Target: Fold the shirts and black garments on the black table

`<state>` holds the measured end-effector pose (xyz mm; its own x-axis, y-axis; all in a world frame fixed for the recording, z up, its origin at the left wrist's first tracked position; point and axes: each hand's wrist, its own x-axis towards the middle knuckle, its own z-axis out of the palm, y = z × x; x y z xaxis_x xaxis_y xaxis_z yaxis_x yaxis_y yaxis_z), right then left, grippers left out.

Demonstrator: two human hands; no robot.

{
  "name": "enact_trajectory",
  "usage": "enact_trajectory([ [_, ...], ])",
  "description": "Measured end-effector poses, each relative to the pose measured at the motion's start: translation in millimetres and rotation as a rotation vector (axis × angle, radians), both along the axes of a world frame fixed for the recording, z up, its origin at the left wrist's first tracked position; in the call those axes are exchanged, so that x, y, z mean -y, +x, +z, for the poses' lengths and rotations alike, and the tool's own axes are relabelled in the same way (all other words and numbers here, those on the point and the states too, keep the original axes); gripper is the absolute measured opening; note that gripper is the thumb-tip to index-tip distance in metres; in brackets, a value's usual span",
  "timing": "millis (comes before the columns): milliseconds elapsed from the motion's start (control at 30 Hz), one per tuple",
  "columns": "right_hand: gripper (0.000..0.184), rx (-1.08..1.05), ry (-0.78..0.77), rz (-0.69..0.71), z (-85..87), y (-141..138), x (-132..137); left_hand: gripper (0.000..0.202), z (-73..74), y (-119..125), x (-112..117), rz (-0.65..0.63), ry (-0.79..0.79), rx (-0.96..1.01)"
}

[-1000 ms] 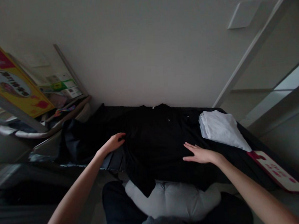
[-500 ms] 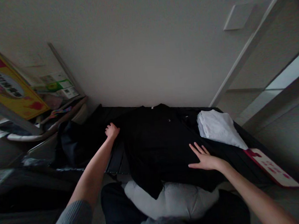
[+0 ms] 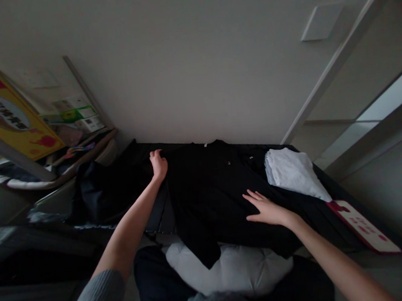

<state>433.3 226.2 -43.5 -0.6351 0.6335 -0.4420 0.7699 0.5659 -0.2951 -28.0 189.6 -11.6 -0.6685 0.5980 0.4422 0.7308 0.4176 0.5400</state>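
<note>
A black shirt (image 3: pixel 210 191) lies spread on a dark table (image 3: pixel 327 215), its collar toward the wall and its hem hanging over the near edge. My left hand (image 3: pixel 158 164) reaches to the shirt's far left shoulder, fingers curled on the fabric. My right hand (image 3: pixel 265 208) rests flat on the shirt's lower right part, fingers stretched out and apart.
A folded white cloth (image 3: pixel 292 172) lies at the table's right side, a red and white card (image 3: pixel 360 224) beyond it. A dark garment pile (image 3: pixel 104 188) sits to the left. Shelving with a yellow box (image 3: pixel 11 121) stands at far left. A light grey cushion (image 3: pixel 228 267) is below the table edge.
My left hand has moved away from me along the shirt's left edge up to its shoulder. My right hand has shifted slightly on the shirt, staying flat.
</note>
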Motion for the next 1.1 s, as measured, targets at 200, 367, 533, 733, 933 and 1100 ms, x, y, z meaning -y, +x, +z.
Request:
enact_trajectory([
  [200, 0.097, -0.02, 0.095, -0.013, -26.1, -29.1, 19.9, 0.044, 30.2, 65.6, -61.7, -0.321, 0.24, 0.01],
  [367, 0.091, -0.056, 0.256, -0.027, -46.1, -31.3, 28.3, 0.059, 25.1, 129.7, -109.9, -0.917, -0.032, -0.157],
  [533, 0.089, -0.084, 0.308, -0.021, -45.3, -28.7, 29.8, 0.077, -47.5, 171.2, -110.6, -1.002, -0.532, -0.177],
  [733, 0.089, -0.123, 0.307, -0.03, -42.5, -29.2, 29.0, 0.069, -81.9, 171.6, -101.3, -0.939, -0.543, -0.16],
  [933, 0.09, -0.133, 0.3, -0.033, -40.6, -28.5, 29.3, 0.069, -66.0, 165.3, -87.0, -0.722, -0.627, -0.069],
  [1100, 0.089, -0.143, 0.323, -0.044, -40.7, -27.9, 31.3, 0.059, -54.5, 155.3, -27.6, -0.65, -0.611, -0.078],
])
